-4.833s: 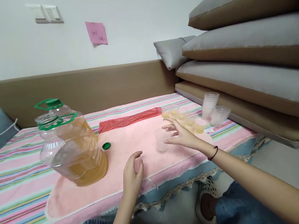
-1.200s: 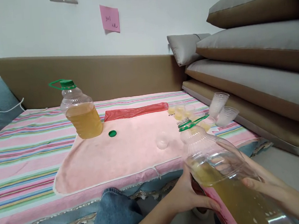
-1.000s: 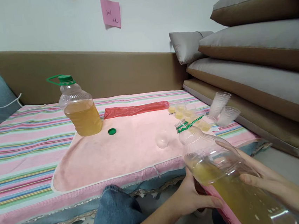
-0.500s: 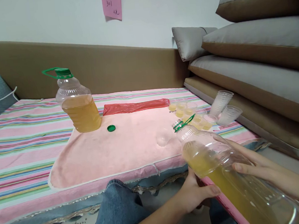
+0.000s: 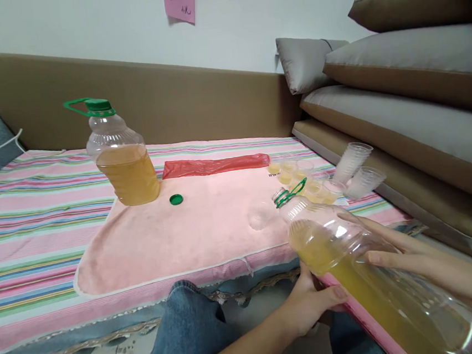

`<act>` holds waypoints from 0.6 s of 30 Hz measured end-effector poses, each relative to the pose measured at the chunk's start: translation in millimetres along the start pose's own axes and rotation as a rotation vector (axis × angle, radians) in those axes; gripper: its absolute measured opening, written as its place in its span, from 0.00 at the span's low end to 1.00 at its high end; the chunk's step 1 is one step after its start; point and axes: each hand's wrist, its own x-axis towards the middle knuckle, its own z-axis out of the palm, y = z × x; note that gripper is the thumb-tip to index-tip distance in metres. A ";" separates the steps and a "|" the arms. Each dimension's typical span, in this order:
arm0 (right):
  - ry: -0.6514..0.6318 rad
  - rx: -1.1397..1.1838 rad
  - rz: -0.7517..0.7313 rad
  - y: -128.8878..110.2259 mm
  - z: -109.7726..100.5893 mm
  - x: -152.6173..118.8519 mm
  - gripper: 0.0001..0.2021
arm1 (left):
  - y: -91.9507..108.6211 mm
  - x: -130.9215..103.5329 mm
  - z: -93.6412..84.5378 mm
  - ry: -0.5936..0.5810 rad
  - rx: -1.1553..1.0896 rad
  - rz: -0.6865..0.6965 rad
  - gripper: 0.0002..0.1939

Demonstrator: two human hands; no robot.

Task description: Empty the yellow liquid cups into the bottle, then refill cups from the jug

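Note:
A large clear bottle (image 5: 353, 266) of yellow liquid lies tilted across both my hands, its uncapped mouth and green ring toward the bed. My left hand (image 5: 314, 300) grips it from below, near the pink label. Along the far side of the bottle, my right hand (image 5: 393, 253) holds its upper body. Just left of the mouth, a clear plastic cup (image 5: 258, 216) stands on the pink cloth (image 5: 175, 238). Behind the bottle neck are several cups (image 5: 288, 175) with yellow liquid, partly hidden by the bottle.
A second capped bottle (image 5: 129, 173) stands at the left, with a loose green cap (image 5: 176, 199) to its right. A red plastic bag (image 5: 216, 165) lies farther back. Two stacks of clear cups (image 5: 353, 160) lean near the piled cushions (image 5: 404, 105) at the right.
The view has shifted slightly. Both hands keep their hold on the tilted bottle, which looks almost unmoved; the liquid inside sits a little differently.

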 end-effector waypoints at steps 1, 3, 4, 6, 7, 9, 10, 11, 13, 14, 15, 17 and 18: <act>-0.018 0.007 -0.002 3.0 -0.8 0.9 0.52 | -0.8 -0.3 -0.5 0.007 -0.009 -0.009 0.45; -0.065 0.020 -0.021 9.6 -2.5 2.7 0.51 | -1.7 -0.6 -1.5 0.019 -0.023 -0.018 0.44; -0.084 0.025 -0.034 12.5 -3.2 3.6 0.50 | -1.8 -0.6 -1.9 0.019 -0.025 -0.020 0.44; -0.096 0.024 -0.053 15.8 -4.0 5.1 0.49 | -1.5 -0.5 -2.2 0.017 -0.025 -0.022 0.45; -0.090 0.020 -0.054 16.0 -4.1 5.6 0.49 | -1.1 -0.5 -2.1 0.018 -0.022 -0.020 0.45; -0.076 0.007 -0.035 13.9 -3.7 6.3 0.49 | -0.4 -0.9 -1.5 0.016 -0.015 -0.009 0.45; -0.074 0.001 -0.026 12.0 -3.4 6.4 0.49 | -0.1 -1.3 -1.2 0.015 -0.015 0.000 0.45; -0.074 -0.003 -0.023 9.8 -3.2 6.4 0.50 | -0.1 -1.7 -1.0 0.013 -0.016 0.007 0.45; -0.080 0.001 -0.024 5.0 -2.7 5.7 0.50 | -0.5 -2.3 -0.6 0.011 -0.018 0.011 0.45; -0.085 0.008 -0.026 2.5 -2.6 5.2 0.50 | -0.8 -2.5 -0.6 0.015 -0.020 0.007 0.46; -0.090 0.016 -0.025 0.2 -2.5 4.5 0.50 | -1.2 -2.6 -0.6 0.019 -0.023 0.002 0.46; -0.092 0.020 -0.011 -4.2 -2.5 3.3 0.50 | -1.8 -2.3 -0.5 0.020 -0.030 -0.012 0.47; -0.088 0.015 -0.001 -6.0 -2.5 2.9 0.50 | -2.0 -2.1 -0.5 0.018 -0.037 -0.016 0.47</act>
